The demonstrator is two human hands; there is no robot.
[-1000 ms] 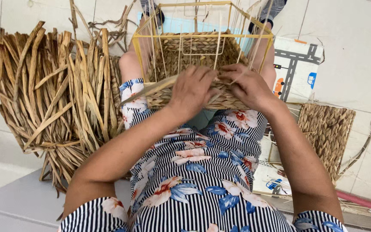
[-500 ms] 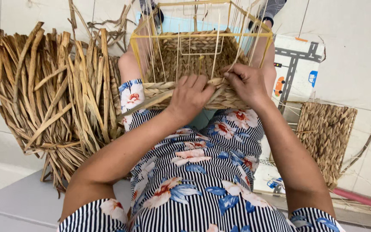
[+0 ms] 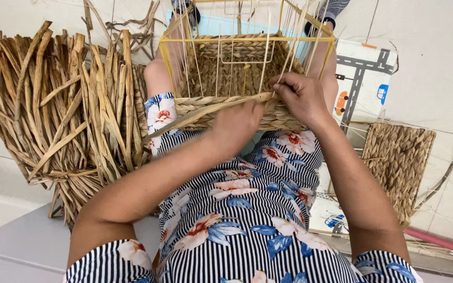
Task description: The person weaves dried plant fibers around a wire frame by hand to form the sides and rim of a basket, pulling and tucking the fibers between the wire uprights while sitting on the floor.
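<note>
The right hand (image 3: 302,97) pinched a flat dried strand (image 3: 211,107) at the basket (image 3: 237,78) rim; the left hand (image 3: 237,126) closed on the strand beside it. The basket rested on the lap. The strand appeared light, pliable and brittle: grip close to the weave.

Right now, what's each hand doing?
Left hand: closed, pressing a flat dried strand against the basket.
Right hand: fingers pinching the same strand at the front rim.
</note>
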